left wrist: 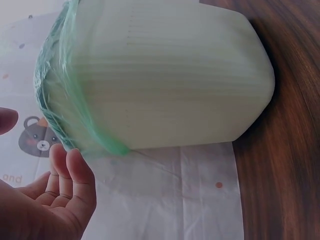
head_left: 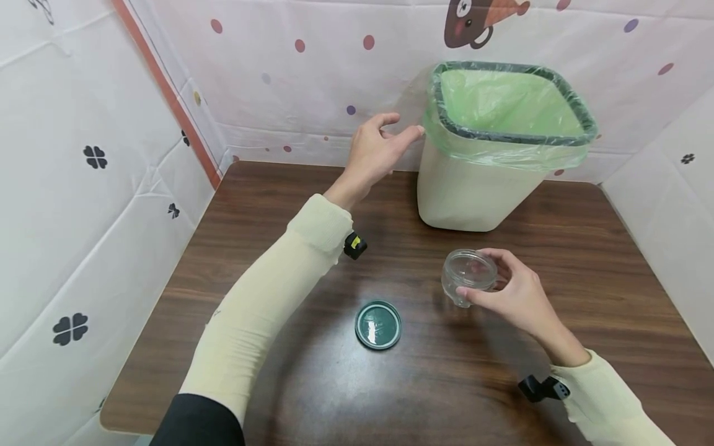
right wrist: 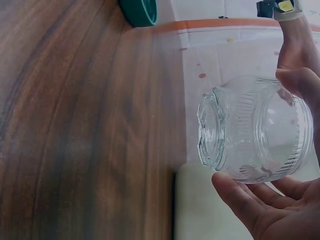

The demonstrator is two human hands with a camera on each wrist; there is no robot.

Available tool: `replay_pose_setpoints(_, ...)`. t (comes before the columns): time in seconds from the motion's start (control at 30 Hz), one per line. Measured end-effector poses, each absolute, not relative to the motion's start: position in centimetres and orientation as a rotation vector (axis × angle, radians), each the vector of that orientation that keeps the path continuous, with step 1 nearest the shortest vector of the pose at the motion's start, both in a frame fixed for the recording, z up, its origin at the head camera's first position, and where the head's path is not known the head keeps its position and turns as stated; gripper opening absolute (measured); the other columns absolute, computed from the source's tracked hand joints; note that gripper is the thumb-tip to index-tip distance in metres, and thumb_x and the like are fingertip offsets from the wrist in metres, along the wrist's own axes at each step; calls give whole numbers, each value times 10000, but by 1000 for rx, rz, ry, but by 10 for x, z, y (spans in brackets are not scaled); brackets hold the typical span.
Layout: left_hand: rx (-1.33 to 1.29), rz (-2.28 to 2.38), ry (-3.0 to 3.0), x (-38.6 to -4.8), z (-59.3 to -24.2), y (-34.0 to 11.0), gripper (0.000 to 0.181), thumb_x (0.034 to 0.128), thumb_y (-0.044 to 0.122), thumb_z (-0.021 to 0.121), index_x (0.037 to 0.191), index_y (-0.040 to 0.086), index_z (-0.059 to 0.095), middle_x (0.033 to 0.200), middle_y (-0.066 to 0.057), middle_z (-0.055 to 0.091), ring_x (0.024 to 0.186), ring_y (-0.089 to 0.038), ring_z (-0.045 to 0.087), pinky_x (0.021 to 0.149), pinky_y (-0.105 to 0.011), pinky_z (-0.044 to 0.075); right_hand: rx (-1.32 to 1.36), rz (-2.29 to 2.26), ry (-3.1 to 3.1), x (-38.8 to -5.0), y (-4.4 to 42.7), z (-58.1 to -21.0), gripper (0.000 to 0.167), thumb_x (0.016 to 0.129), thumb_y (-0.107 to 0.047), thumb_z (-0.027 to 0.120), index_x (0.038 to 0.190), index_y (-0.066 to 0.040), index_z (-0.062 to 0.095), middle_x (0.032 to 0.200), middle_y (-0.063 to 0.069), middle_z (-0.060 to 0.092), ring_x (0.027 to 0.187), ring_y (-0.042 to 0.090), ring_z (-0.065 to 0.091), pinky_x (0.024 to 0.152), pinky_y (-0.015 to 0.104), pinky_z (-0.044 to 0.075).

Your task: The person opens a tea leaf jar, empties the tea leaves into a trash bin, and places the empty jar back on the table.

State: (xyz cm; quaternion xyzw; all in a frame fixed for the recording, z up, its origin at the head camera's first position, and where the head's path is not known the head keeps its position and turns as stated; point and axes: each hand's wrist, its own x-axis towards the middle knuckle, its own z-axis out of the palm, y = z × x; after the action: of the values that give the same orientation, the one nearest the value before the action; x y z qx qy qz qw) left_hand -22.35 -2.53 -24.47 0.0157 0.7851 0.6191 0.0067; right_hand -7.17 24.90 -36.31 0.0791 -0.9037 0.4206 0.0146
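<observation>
My right hand grips a clear glass jar by its side, thumb on one side and fingers on the other. In the right wrist view the jar has ribbed walls and a scalloped base, held above the table; no lid is on it. A round green lid with a pale ring lies on the table, left of the jar. My left hand hangs beside the left rim of the trash bin, fingers loosely bent and holding nothing. In the left wrist view its fingertips are close to the green bag.
The cream bin stands at the back of the brown wooden table, lined with a green bag under a dark rim. Patterned sheets hang behind and at both sides.
</observation>
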Motion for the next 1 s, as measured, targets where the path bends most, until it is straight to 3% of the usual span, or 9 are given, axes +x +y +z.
replay_pose_setpoints(0.17,53,1930,2460,-221,-245,-28,620,873,454,751,1421,230,566,1141,29,664,848,-185,640,681,-331,553,263,1323,-2817,-69,246,-368,714,728,-283,932,1317,-91,577,1190,135,643,1065,319,655,814,63,442)
replay_pose_setpoints(0.6,73,1936,2455,-218,-249,-34,587,887,436,746,1410,228,578,1096,16,688,749,-175,619,651,-342,538,286,1257,-2867,-66,241,-381,745,705,-364,939,1294,-97,570,1152,110,669,972,264,680,750,141,496)
replay_pose_setpoints(1.0,91,1929,2435,-217,-256,-36,610,887,433,749,1425,212,565,1202,21,670,977,-162,649,662,-351,553,298,1321,-2898,-62,241,-391,775,701,-364,941,1308,-80,550,1165,118,647,989,271,678,788,149,502)
